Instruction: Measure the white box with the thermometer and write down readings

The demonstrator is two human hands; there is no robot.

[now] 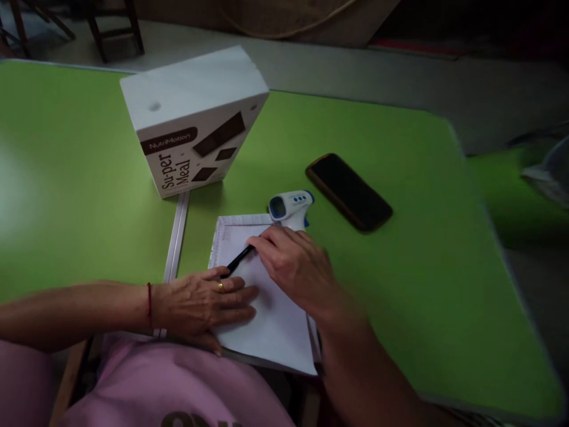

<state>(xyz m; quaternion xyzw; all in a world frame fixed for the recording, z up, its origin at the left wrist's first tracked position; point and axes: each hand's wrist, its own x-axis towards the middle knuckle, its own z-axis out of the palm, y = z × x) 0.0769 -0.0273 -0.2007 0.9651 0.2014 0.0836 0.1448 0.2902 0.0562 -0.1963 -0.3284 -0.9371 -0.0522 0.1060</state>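
A black pen (240, 260) slants across the white paper of an open notebook (284, 329). My right hand (296, 264) is closed round the pen's upper part, thumb and fingers bent over the page. Flat on the paper lies my left hand (207, 302), fingers stretched out, with a ring on one finger. Its index finger is beside the pen's lower end; whether they touch I cannot tell. Just beyond my right hand is a white and blue infrared thermometer (291, 206), its handle partly hidden.
A white "Su-per Meal" box (191, 130) stands upright on the green table (422, 267), behind the notebook. To the right lies a dark phone (349, 191) in a brown case. A metal seam strip (178, 231) crosses the tabletop. A wooden stool (116, 29) stands on the floor beyond.
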